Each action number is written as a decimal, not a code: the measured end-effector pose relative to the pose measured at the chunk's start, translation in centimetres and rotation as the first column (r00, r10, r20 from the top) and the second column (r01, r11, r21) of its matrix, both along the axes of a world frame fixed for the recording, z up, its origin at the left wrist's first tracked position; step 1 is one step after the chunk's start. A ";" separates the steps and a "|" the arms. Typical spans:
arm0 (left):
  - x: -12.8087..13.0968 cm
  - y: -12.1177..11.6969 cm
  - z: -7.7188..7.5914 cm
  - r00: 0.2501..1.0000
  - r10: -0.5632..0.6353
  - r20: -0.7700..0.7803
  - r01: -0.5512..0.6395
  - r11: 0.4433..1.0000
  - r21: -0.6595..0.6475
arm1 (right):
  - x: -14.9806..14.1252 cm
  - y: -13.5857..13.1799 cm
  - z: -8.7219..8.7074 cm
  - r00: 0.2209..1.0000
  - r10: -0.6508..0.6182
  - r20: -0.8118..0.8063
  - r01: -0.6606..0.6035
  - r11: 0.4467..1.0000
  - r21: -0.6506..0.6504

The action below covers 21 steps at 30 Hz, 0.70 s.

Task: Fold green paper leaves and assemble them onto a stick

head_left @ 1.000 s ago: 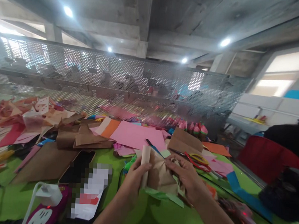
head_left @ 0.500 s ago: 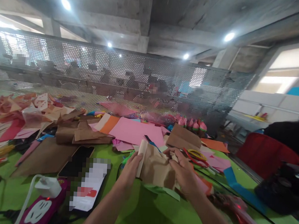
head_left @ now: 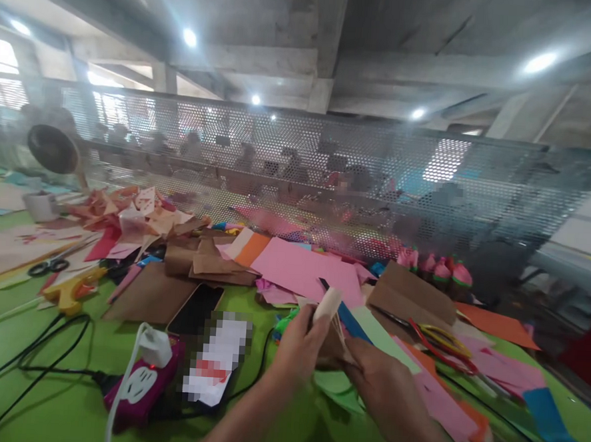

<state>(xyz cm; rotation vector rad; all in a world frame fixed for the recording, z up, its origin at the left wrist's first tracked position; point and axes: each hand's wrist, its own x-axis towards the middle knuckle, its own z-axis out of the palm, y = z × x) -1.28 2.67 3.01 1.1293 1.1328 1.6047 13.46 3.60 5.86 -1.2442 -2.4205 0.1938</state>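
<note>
A brown paper piece (head_left: 332,348) with a pale rolled edge (head_left: 327,305) is held up between both hands over the green table. My left hand (head_left: 298,344) is closed round its left side, just under the roll. My right hand (head_left: 383,376) pinches the lower right part of the paper, its fingertips partly hidden. Light green paper (head_left: 340,389) lies below the hands. Behind the roll is a dark-tipped blue strip (head_left: 353,323), possibly a cutter; its kind is unclear.
Red-and-yellow-handled pliers or scissors (head_left: 441,343) lie at the right. A purple power strip (head_left: 140,385), a phone (head_left: 219,360) and a yellow glue gun (head_left: 74,289) are on the left. Pink sheets (head_left: 307,267) and brown sheets (head_left: 411,295) cover the back, before a perforated metal screen (head_left: 290,141).
The view has swung left, so things appear further right. The brown paper, spread wide before, is now turned and gathered narrower between my hands.
</note>
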 end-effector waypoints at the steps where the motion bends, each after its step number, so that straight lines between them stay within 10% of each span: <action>1: -0.1 0.2 0.0 0.998 0.040 -0.049 -0.040 0.999 -0.006 | -0.1 -0.3 0.2 0.998 0.036 -0.051 -0.038 0.999 -0.033; 11: -7.6 4.6 1.3 0.757 0.446 -0.477 -0.525 0.850 -0.038 | 0.5 -0.9 2.2 0.871 -0.087 -0.484 -0.139 0.901 -0.411; 21: -5.6 3.3 0.8 0.772 0.248 -0.585 -0.317 0.948 -0.017 | 0.6 -0.7 0.8 0.823 -0.083 -0.561 -0.271 0.812 -0.517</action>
